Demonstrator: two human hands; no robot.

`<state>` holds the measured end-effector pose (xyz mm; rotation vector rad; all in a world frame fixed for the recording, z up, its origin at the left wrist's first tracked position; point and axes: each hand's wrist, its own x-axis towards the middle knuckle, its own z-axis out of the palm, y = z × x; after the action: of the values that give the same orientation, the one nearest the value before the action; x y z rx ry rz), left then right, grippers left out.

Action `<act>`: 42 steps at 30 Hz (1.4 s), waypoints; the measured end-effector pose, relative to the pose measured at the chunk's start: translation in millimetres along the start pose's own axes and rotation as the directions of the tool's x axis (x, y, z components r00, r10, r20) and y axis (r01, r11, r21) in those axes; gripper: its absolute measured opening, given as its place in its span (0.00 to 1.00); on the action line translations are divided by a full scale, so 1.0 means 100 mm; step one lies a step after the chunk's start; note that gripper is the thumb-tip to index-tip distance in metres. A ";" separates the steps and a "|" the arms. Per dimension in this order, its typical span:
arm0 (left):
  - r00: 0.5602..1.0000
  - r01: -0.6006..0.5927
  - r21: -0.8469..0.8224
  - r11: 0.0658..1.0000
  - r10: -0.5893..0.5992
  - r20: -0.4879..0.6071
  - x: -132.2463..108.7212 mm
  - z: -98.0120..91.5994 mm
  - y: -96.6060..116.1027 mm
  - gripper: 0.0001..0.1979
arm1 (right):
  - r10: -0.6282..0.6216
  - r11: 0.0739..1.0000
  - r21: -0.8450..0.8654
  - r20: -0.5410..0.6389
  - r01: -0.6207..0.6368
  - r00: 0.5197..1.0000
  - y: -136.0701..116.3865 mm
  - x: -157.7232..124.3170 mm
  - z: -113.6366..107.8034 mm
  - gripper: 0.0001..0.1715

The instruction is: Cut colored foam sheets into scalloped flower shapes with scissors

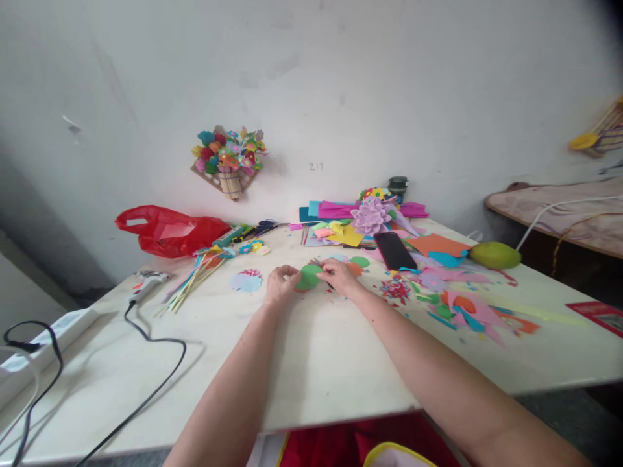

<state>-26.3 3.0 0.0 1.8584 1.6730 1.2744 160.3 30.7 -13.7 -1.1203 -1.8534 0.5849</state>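
A round green piece of craft foam or paper (308, 277) is held low over the table in front of me. My left hand (281, 284) pinches its left edge. At its right edge, the fingers of my right hand (339, 277) are closed on it; a small dark thing shows under these fingers, too small to name. An orange edge peeks out below the green disc. Left of my hands lies a light blue scalloped piece (246, 281) with red and pink bits on top. Another green disc (359, 262) and an orange piece (355, 268) lie just beyond my right hand.
A glue gun (152, 284) with a black cord and a power strip (53, 340) are at left. Behind them sits a red plastic bag (170, 232). To the right are a phone (395, 251), a pile of red bits (395, 290), colored scraps (470, 311) and a green-yellow fruit (495, 255).
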 end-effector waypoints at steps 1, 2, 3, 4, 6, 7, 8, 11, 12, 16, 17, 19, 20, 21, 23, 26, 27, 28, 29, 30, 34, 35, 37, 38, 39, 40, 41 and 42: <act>0.999 0.024 -0.027 0.999 -0.024 -0.024 0.01 0.00 -0.01 0.09 | 0.002 1.000 0.025 0.005 -0.002 1.000 0.00 0.00 0.02 0.15; 0.998 0.040 -0.048 0.998 -0.042 -0.040 0.02 -0.01 -0.02 0.10 | 0.004 0.999 0.048 0.001 -0.004 1.000 0.00 0.01 0.03 0.14; 0.997 0.053 -0.058 0.997 -0.056 -0.055 0.03 -0.02 -0.03 0.11 | 0.006 0.998 0.069 -0.009 -0.005 1.000 0.00 0.02 0.03 0.14; 0.996 0.059 -0.059 0.997 -0.062 -0.060 0.03 -0.02 -0.03 0.12 | 0.007 0.996 0.089 -0.026 -0.004 1.000 0.00 0.02 0.03 0.14; 0.997 0.052 -0.037 0.998 -0.054 -0.049 0.03 -0.03 -0.01 0.13 | 0.019 0.992 0.126 -0.059 -0.011 0.998 -0.01 0.03 0.00 0.15; 0.999 0.037 -0.024 0.999 -0.038 -0.034 0.02 -0.03 0.01 0.13 | 0.033 0.989 0.144 -0.070 -0.023 0.997 -0.02 0.02 -0.02 0.16; 1.000 0.018 -0.018 1.000 -0.019 -0.025 0.02 -0.03 0.02 0.14 | 0.051 0.986 0.162 -0.074 -0.039 0.996 -0.03 0.02 -0.04 0.17; 0.999 -0.032 -0.080 0.996 0.034 0.022 -0.01 -0.01 0.04 0.18 | 0.088 0.973 0.220 -0.055 -0.074 0.995 -0.07 -0.01 -0.07 0.20; 0.998 -0.030 -0.134 0.991 0.036 0.045 -0.02 0.01 0.03 0.18 | 0.080 0.969 0.235 -0.040 -0.069 0.996 -0.09 -0.03 -0.07 0.21; 0.988 0.073 -0.349 0.934 -0.021 0.150 -0.03 0.05 -0.01 0.18 | 0.052 0.978 0.201 0.062 -0.063 0.997 -0.12 -0.05 -0.06 0.21; 0.986 0.090 -0.385 0.919 -0.028 0.162 -0.03 0.06 -0.01 0.19 | 0.060 0.982 0.173 0.068 -0.071 0.996 -0.12 -0.04 -0.08 0.20; 0.983 0.128 -0.453 0.882 -0.052 0.178 -0.03 0.07 -0.01 0.21 | 0.109 0.990 0.093 0.015 -0.110 0.994 -0.11 -0.02 -0.16 0.16; 0.981 0.146 -0.475 0.868 -0.065 0.183 -0.03 0.08 0.00 0.21 | 0.163 0.986 0.034 -0.038 -0.162 0.986 -0.09 0.00 -0.22 0.15; 0.979 0.163 -0.489 0.857 -0.078 0.190 -0.03 0.08 0.00 0.22 | 0.214 0.974 -0.048 -0.108 -0.220 0.971 -0.08 0.02 -0.30 0.14; 0.976 0.180 -0.489 0.853 -0.091 0.200 -0.03 0.09 0.01 0.22 | 0.293 0.907 -0.242 -0.225 -0.344 0.929 -0.04 0.04 -0.46 0.14; 0.972 0.188 -0.477 0.859 -0.094 0.215 -0.03 0.10 0.00 0.23 | 0.385 0.749 -0.462 -0.278 -0.474 0.880 0.02 0.04 -0.66 0.14; 0.972 0.185 -0.468 0.864 -0.091 0.216 -0.03 0.11 -0.01 0.23 | 0.416 0.702 -0.517 -0.262 -0.490 0.871 0.04 0.04 -0.70 0.15; 0.972 0.181 -0.457 0.871 -0.088 0.217 -0.03 0.11 -0.02 0.23 | 0.431 0.656 -0.576 -0.244 -0.488 0.869 0.06 0.03 -0.72 0.18; 0.972 0.175 -0.445 0.878 -0.084 0.218 -0.03 0.11 -0.03 0.22 | 0.444 0.615 -0.627 -0.225 -0.478 0.867 0.07 0.02 -0.73 0.21; 0.973 0.171 -0.433 0.885 -0.081 0.218 -0.02 0.11 -0.04 0.22 | 0.448 0.584 -0.668 -0.209 -0.462 0.869 0.09 0.02 -0.72 0.24; 0.970 0.163 -0.402 0.901 -0.073 0.230 -0.01 0.12 -0.07 0.21 | 0.445 0.551 -0.718 -0.177 -0.424 0.878 0.14 0.02 -0.67 0.30; 0.970 0.162 -0.397 0.903 -0.072 0.231 -0.01 0.12 -0.07 0.21 | 0.455 0.553 -0.714 -0.174 -0.430 0.873 0.16 0.02 -0.66 0.31; 0.971 0.159 -0.396 0.905 -0.071 0.228 -0.01 0.13 -0.08 0.21 | 0.488 0.551 -0.700 -0.172 -0.455 0.856 0.18 0.05 -0.66 0.30; 0.972 0.158 -0.402 0.902 -0.070 0.225 -0.01 0.13 -0.08 0.21 | 0.509 0.549 -0.689 -0.173 -0.472 0.843 0.19 0.06 -0.67 0.29; 0.972 0.157 -0.413 0.897 -0.068 0.224 -0.01 0.13 -0.08 0.20 | 0.528 0.549 -0.678 -0.173 -0.489 0.831 0.19 0.07 -0.68 0.27; 0.972 0.159 -0.424 0.892 -0.067 0.225 -0.01 0.13 -0.08 0.20 | 0.545 0.552 -0.665 -0.169 -0.503 0.821 0.20 0.08 -0.68 0.25; 0.971 0.164 -0.436 0.885 -0.068 0.229 -0.02 0.13 -0.08 0.20 | 0.558 0.558 -0.651 -0.165 -0.515 0.813 0.20 0.08 -0.69 0.23; 0.969 0.172 -0.448 0.877 -0.070 0.236 -0.02 0.13 -0.07 0.20 | 0.566 0.564 -0.639 -0.163 -0.524 0.808 0.20 0.08 -0.70 0.20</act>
<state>-20.1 7.0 -13.1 1.5111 1.2153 1.2394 227.6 44.6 10.6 -2.2429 -1.7847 0.2728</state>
